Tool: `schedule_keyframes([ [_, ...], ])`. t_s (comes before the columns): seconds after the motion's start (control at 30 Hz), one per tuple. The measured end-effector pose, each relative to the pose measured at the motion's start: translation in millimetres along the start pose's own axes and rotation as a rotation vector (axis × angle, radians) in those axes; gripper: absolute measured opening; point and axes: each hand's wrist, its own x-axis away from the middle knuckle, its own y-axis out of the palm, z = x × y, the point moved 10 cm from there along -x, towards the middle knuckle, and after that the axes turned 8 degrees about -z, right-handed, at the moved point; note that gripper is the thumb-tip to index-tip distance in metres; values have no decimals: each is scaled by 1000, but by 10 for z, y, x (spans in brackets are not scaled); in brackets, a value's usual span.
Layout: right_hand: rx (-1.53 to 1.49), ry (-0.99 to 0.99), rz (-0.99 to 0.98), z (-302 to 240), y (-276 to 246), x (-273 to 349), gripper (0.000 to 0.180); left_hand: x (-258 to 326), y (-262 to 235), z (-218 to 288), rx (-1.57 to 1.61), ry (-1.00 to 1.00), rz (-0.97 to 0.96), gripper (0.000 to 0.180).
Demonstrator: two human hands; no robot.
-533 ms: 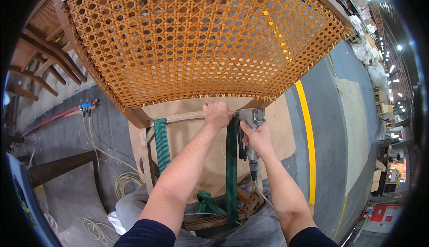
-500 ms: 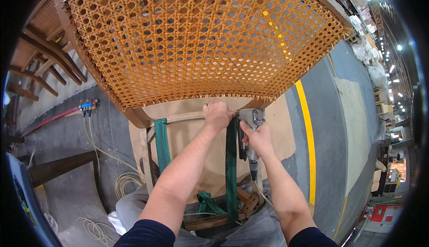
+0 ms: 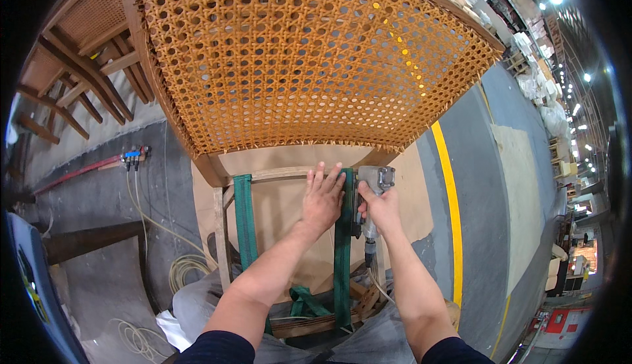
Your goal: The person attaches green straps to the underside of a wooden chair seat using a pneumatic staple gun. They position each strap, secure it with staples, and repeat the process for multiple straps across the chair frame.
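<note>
The green strap (image 3: 342,252) runs down the centre of the frame from the wooden rail (image 3: 280,174) below the cane backrest (image 3: 296,68). Your left hand (image 3: 322,203) has fingers extended and slightly spread, gripping nothing; its fingertips lie at the strap's upper end, pressure not determinable. Your right hand (image 3: 380,207) is closed around the grey air tool (image 3: 375,178), just right of the strap. Step in hand, as judged: fastening strap to rail. The next move calls for flat webbing and fingertips clear of the tool's nose.
</note>
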Motion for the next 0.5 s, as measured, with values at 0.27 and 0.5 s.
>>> schedule_keyframes([
  [0.27,26,3,26,-7,-28,4,25,8,40,9,2,6,-10,52],
  [0.5,27,-16,21,-40,-2,-10,24,14,77,-28,-23,33,-11,53],
])
